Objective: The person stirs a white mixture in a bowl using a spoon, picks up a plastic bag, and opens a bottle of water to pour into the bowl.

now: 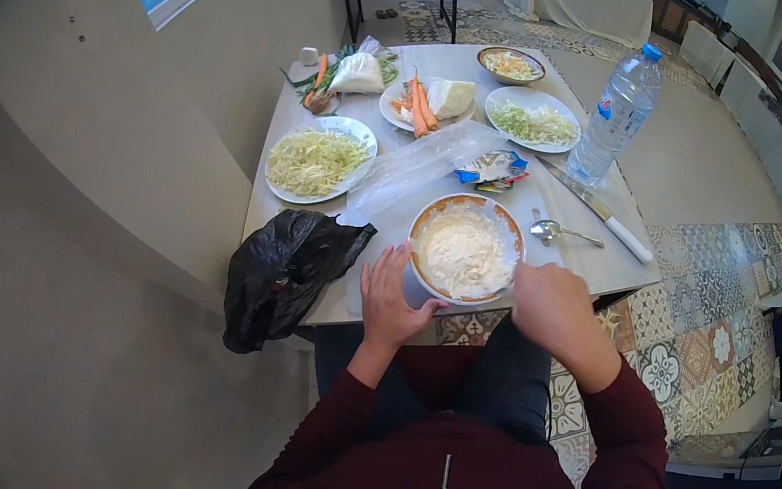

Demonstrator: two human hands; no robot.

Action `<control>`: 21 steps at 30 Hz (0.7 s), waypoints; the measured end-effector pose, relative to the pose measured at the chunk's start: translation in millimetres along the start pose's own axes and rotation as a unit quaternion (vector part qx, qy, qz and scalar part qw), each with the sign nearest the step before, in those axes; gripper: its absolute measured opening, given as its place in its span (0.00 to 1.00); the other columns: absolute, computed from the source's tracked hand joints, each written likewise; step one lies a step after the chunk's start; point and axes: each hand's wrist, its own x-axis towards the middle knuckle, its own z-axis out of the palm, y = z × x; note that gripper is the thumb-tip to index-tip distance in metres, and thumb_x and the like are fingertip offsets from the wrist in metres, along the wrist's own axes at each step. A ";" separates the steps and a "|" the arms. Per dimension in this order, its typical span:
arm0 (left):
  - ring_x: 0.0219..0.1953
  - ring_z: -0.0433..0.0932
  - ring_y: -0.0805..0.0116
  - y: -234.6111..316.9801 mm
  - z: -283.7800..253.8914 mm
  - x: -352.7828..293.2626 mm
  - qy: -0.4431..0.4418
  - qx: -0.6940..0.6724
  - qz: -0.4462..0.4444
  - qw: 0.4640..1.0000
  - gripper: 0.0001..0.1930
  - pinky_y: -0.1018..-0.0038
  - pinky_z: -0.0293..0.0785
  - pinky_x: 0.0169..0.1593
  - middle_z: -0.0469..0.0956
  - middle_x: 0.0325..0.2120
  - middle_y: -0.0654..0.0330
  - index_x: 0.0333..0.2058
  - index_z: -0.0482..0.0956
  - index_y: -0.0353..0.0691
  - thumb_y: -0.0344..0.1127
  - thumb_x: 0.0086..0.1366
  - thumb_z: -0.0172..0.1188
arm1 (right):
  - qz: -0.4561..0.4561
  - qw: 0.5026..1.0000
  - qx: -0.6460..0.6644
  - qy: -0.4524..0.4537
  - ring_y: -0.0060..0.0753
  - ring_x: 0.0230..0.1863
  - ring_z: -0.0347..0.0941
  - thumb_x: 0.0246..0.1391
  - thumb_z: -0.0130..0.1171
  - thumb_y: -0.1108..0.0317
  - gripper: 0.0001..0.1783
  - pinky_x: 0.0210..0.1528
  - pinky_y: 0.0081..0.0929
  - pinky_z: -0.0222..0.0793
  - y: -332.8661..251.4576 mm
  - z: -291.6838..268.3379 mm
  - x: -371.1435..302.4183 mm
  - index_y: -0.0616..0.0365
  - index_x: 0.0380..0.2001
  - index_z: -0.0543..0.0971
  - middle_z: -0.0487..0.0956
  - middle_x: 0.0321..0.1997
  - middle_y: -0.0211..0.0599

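A white bowl with a brown patterned rim [422, 219] stands near the table's front edge, holding a thick, creamy white mixture [461, 252]. My left hand [390, 297] grips the bowl's left side, fingers along the rim and thumb at its near edge. At the bowl's right rim, my right hand [544, 303] is closed in a fist; whatever it grips is hidden by the fingers. Just right of the bowl lies a metal spoon [555, 232]. Behind the bowl are a blue and white packet [491, 168] and a clear plastic bag [423, 166].
Plates of shredded cabbage [319, 161] and pale shredded vegetable [534, 124] stand around. Farther back are carrots [421, 105], a patterned bowl [511, 64] and a white bag [359, 74]. A tall water bottle [618, 115] and white-handled knife [628, 237] sit right; a black bag [280, 274] hangs over the left edge.
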 end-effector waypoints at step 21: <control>0.60 0.67 0.49 -13.5 -9.5 11.6 -0.004 -0.001 0.068 0.998 0.44 0.51 0.53 0.65 0.73 0.52 0.51 0.56 0.69 0.38 0.62 0.46 0.69 | -0.065 0.972 0.110 0.195 0.41 0.28 0.76 0.46 0.64 0.68 0.03 0.27 0.35 0.69 40.5 29.1 1.0 0.51 0.24 0.79 0.76 0.25 0.33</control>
